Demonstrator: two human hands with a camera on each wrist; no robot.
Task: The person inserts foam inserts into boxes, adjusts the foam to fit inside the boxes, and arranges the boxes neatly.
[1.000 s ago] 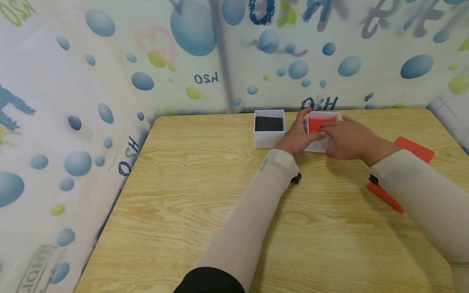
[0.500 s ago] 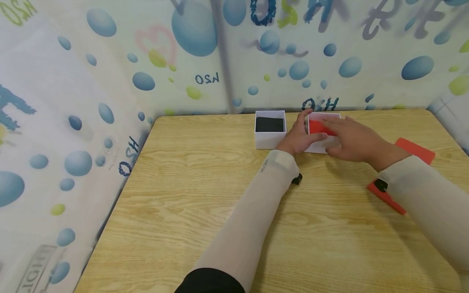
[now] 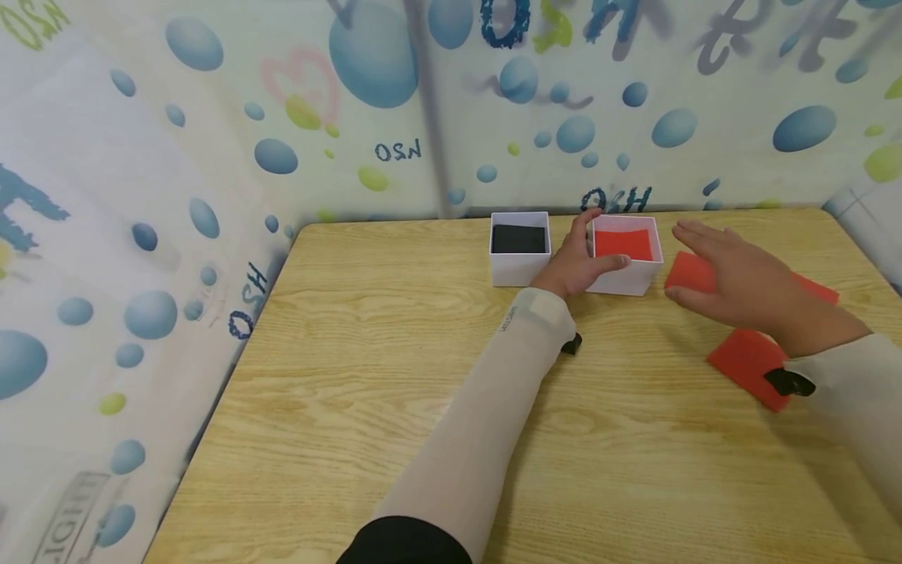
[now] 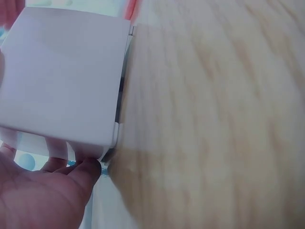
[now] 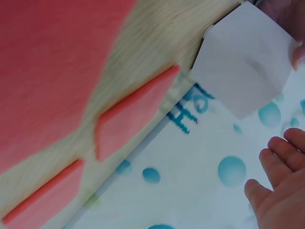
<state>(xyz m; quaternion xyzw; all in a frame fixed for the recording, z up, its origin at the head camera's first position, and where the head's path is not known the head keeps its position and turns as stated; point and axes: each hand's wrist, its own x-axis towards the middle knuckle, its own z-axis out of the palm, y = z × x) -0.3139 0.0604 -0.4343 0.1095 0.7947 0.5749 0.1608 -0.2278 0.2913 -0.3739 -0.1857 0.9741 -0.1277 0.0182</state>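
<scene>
Two small white boxes stand side by side at the table's back. A dark folded piece (image 3: 518,240) sits in the left box (image 3: 519,270); a red piece (image 3: 623,244) lies inside the right box (image 3: 623,280). My left hand (image 3: 569,265) holds the right box, fingers along its left side and thumb at the front rim. In the left wrist view the fingers (image 4: 78,179) touch the box's wall. My right hand (image 3: 750,286) is to the right of the boxes, fingers extended and holding nothing, above flat red pieces (image 3: 748,366), partly hiding them.
Beyond the wooden table (image 3: 366,360), a wall covering (image 3: 451,102) with blue and green dots rises behind the boxes. More red pieces (image 5: 136,114) lie near the back edge in the right wrist view. A small dark item (image 3: 572,344) shows under the left wrist.
My right hand has left the right box and moved right, uncovering the red piece inside it. Another red piece on the table has come into sight. My left hand stays in place.
</scene>
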